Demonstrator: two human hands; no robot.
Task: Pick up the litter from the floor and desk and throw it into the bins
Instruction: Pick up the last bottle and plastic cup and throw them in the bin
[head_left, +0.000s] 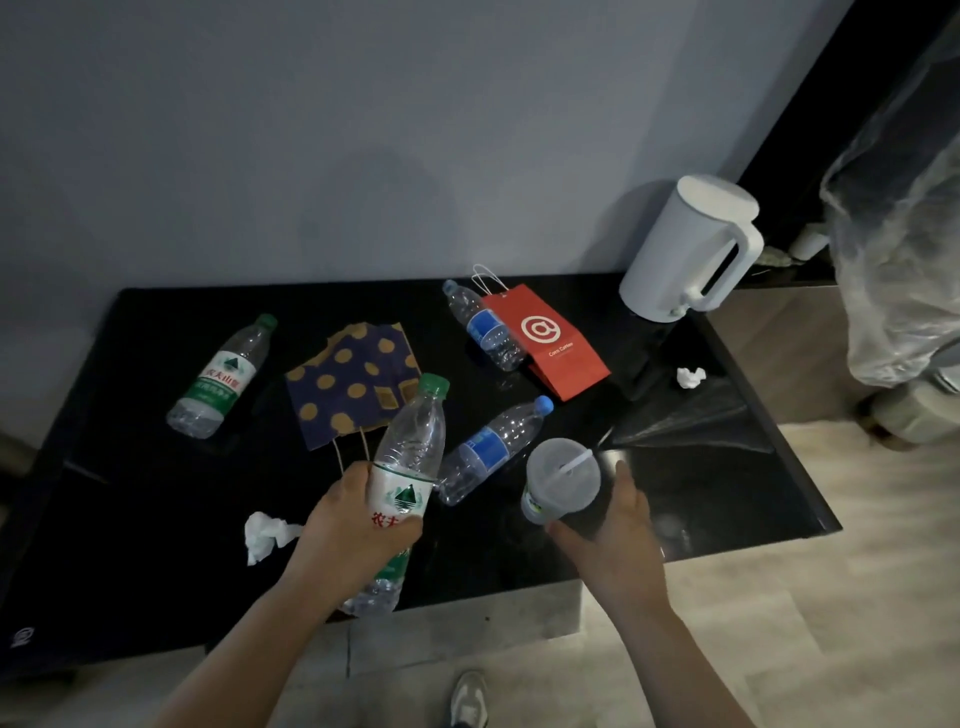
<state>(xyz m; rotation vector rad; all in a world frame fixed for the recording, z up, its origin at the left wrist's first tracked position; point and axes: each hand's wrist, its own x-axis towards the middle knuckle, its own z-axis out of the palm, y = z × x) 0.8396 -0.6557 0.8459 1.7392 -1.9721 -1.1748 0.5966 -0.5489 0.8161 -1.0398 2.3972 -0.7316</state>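
My left hand (353, 525) grips a green-capped clear bottle (410, 441) above the black desk (156, 545). My right hand (608, 530) holds a lidded plastic cup with a straw (561, 475). On the desk lie another green-capped bottle (221, 376), two blue-labelled bottles (491, 449) (483, 327), a blue dotted paper bag (353, 382), a red paper bag (550, 343) and two crumpled tissues (265, 535) (690, 376). No bin is in view.
A white electric kettle (691, 247) stands at the desk's far right corner. A clear plastic sheet (691, 415) lies on the desk's right side. A clear plastic-covered bulk (904, 234) stands at the right. My shoe (467, 699) is on the light floor.
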